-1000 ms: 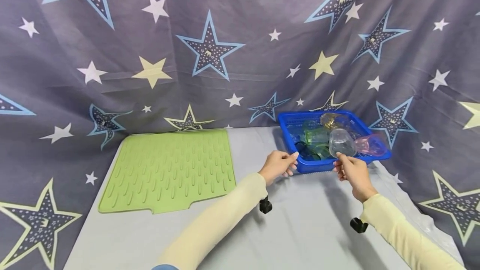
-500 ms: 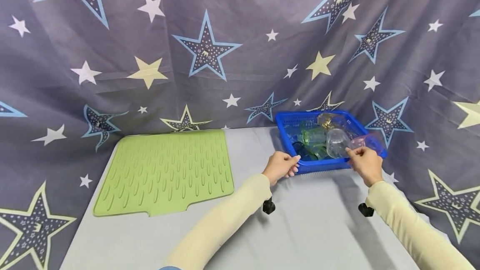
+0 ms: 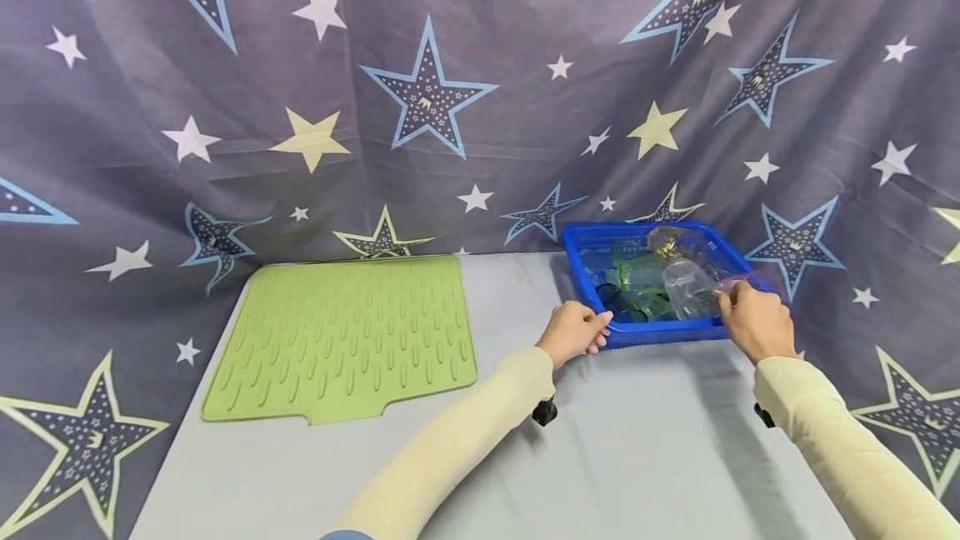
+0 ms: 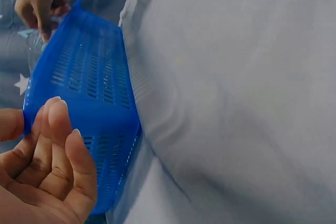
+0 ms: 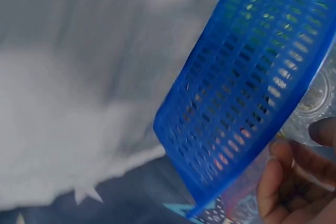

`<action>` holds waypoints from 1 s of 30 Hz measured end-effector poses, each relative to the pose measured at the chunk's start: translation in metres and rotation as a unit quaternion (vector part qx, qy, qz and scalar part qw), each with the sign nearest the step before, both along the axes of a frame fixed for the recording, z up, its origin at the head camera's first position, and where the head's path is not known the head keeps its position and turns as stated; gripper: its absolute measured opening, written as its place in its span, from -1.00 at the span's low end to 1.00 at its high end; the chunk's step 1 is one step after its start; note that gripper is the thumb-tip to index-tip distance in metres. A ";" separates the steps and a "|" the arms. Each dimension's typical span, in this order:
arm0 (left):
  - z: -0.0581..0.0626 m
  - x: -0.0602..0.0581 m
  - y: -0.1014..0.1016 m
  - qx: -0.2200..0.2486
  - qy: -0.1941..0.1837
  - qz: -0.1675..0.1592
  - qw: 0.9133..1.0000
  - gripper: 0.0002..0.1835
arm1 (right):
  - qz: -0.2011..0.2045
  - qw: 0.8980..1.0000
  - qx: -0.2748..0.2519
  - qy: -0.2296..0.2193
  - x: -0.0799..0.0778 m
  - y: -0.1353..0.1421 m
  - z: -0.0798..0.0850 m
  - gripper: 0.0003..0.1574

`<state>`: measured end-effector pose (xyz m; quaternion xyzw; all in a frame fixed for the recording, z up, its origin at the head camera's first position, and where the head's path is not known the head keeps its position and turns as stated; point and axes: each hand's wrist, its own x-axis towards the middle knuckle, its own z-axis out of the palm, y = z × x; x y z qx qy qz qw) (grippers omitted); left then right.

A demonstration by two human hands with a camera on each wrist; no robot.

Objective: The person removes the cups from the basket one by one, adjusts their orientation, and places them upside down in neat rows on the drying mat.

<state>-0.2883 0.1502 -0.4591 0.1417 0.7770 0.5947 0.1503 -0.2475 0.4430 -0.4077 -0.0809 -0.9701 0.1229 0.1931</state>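
My left hand [image 3: 577, 332] pinches the rim of the blue plastic basket [image 3: 667, 332] at its front left corner; in the left wrist view the thumb lies on one side of the rim and curled fingers on the other. A clear drinking glass [image 3: 688, 288] leans inside near the front right. My right hand [image 3: 759, 325] reaches over the front right rim and pinches the edge of that glass, its thumb [image 5: 324, 130] against it in the right wrist view. A pink glass [image 3: 761, 277] is mostly hidden behind the right hand.
Green glasses [image 3: 637, 273] and an amber glass [image 3: 667, 242] lie in the basket. A green ribbed drying mat [image 3: 345, 340] lies on the left of the white-covered table [image 3: 600, 457]. A star-patterned curtain [image 3: 510, 123] hangs behind.
My right hand has moved right along the basket's front, from below the clear glass to its right side, and the glass has tilted. The left hand stays at the rim.
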 end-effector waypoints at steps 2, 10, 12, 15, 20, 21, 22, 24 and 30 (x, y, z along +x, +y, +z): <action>-0.001 0.000 0.002 -0.002 0.002 -0.002 1.000 -0.57 | 0.028 0.999 0.032 0.016 0.000 0.001 -0.001 -0.60; 0.000 0.001 0.003 -0.009 -0.021 0.006 1.000 -0.57 | 0.063 0.994 0.073 0.043 -0.002 0.004 -0.006 -0.64; 0.000 0.001 0.003 -0.010 -0.016 0.009 1.000 -0.56 | 0.068 0.994 0.072 0.053 -0.004 0.004 -0.005 -0.67; 0.002 0.001 0.002 -0.008 -0.011 0.011 1.000 -0.56 | 0.072 0.993 0.069 0.069 -0.007 0.004 -0.004 -0.69; 0.005 0.001 0.004 -0.002 -0.014 0.007 1.000 -0.57 | 0.069 0.992 0.059 0.086 -0.004 0.005 -0.001 -0.68; 0.005 0.001 0.004 -0.001 -0.016 0.007 1.000 -0.57 | 0.068 0.992 0.056 0.087 -0.004 0.005 -0.001 -0.67; 0.004 0.001 0.004 -0.001 -0.018 0.007 1.000 -0.57 | 0.067 0.992 0.053 0.088 -0.002 0.004 -0.001 -0.67; 0.004 0.001 0.004 -0.001 -0.020 0.008 1.000 -0.57 | 0.064 0.993 0.042 0.089 0.000 0.004 0.000 -0.64; 0.001 -0.005 -0.002 -0.015 0.000 -0.012 1.000 -0.52 | 0.058 0.994 0.009 0.093 0.004 0.000 0.003 -0.55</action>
